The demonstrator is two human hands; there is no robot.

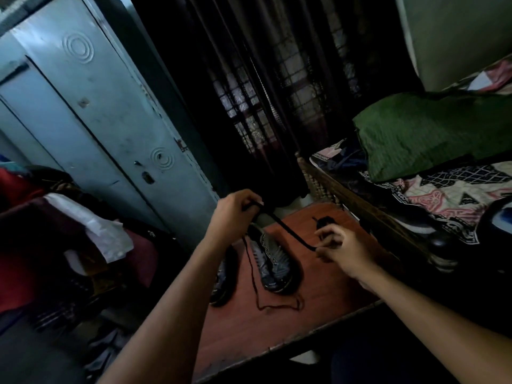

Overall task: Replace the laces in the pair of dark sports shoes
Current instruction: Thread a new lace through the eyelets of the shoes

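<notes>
Two dark sports shoes lie on a reddish wooden table (277,328). One shoe (273,259) is in the middle, the other shoe (223,281) lies partly hidden under my left forearm. My left hand (235,214) grips one end of a black lace (285,227) raised above the shoes. My right hand (342,250) pinches the other part of that lace, so it stretches between both hands. A thin dark lace (266,304) trails loose on the table in front of the shoes. A small dark bundle (324,221) sits beyond my right hand.
A grey-blue metal cupboard (97,120) stands at the left, with piled clothes (69,239) below it. A bed with a patterned sheet (443,195) and a green pillow (432,131) borders the table on the right. Dark curtains (263,92) hang behind.
</notes>
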